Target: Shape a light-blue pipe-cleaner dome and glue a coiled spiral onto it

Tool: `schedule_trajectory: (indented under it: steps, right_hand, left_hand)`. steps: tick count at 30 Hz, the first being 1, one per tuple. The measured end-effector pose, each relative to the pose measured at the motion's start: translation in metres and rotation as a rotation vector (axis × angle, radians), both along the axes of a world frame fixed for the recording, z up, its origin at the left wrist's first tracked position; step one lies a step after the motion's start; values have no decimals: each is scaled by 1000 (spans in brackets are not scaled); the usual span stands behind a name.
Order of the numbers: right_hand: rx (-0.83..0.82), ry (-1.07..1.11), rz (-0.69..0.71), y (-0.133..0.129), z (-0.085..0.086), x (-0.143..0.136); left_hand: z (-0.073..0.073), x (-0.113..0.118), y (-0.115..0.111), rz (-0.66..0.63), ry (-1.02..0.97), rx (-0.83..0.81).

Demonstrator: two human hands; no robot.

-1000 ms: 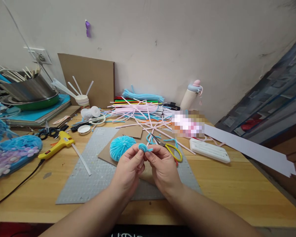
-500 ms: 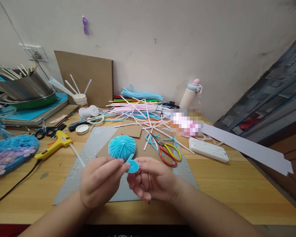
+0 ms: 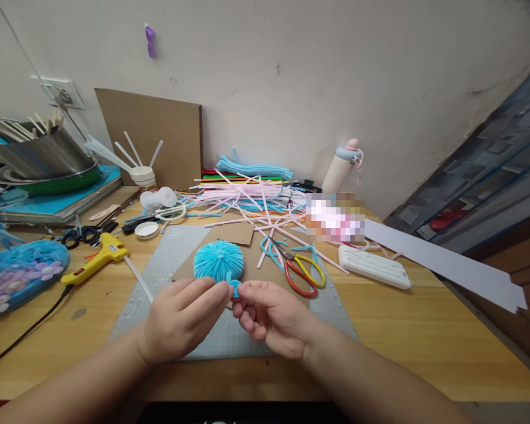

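Note:
Between both hands is a small coiled blue pipe cleaner (image 3: 235, 287), with a short end sticking up from it. My left hand (image 3: 188, 315) pinches its left side between thumb and fingers. From the right, my right hand (image 3: 274, 312) grips its other edge with thumb and forefinger, the remaining fingers curled below. Just behind the fingers, a round blue ball of pipe cleaners (image 3: 218, 260) rests on a piece of cardboard (image 3: 269, 259). Red-and-yellow-handled scissors (image 3: 301, 271) lie to the right, beside bent blue pipe cleaner pieces.
A grey cutting mat (image 3: 212, 347) lies under the cardboard. Left are a yellow glue gun (image 3: 98, 259) with its cord and a blue fluffy piece with flowers (image 3: 26, 274). Behind lies a heap of pipe cleaners (image 3: 247, 191); at right, a white power strip (image 3: 373, 266) and a bottle (image 3: 339, 168).
Both hands have moved slightly up and closer together around the coil. The coil has tilted, so less of its flat face shows.

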State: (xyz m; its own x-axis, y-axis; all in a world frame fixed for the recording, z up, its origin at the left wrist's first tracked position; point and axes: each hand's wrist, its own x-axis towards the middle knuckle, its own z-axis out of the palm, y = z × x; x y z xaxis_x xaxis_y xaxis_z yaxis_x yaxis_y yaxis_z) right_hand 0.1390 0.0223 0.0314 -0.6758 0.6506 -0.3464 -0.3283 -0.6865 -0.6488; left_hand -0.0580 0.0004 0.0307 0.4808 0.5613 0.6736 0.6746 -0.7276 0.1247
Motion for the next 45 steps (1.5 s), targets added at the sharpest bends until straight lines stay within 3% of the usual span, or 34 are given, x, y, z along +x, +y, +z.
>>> schedule_trajectory:
  steps: [5,9,12,17,20,22,26,32,37,40,43,45]
  right_hand:
    - [4,-4,-12,-1,1,0]
    - [84,-7,-17,-5,2,-1]
    - [163,-54,-24,-7,3,-1]
    - [361,-184,-78,-9,4,0]
    - [482,-275,-109,-9,4,1]
    - [548,-338,-122,-9,3,0]
    - [641,-435,-122,-9,2,0]
    - [700,-514,42,-6,2,3]
    - [860,-531,201,-5,-1,6]
    - [815,-524,250,-5,1,7]
    - [691,-461,231,-5,2,6]
    - [626,-409,170,-4,0,4]
  left_hand:
    - [7,0,2,-79,-11,14]
    - [11,5,-1,-129,-234,-159]
    - [9,16,-8,-77,-543,-437]
    - [1,34,-16,-4,-1238,-1065]
    - [4,37,-16,45,-1380,-1334]
    - [7,36,-16,91,-1396,-1406]
    - [13,32,-13,131,-1297,-1347]
    - [23,22,-5,120,-897,-1392]
    - [31,14,-2,100,-491,-1505]
    - [27,10,-3,20,-523,-1591]
    - [18,11,-5,-40,-710,-1634]
    - [10,14,-6,-40,-890,-1579]
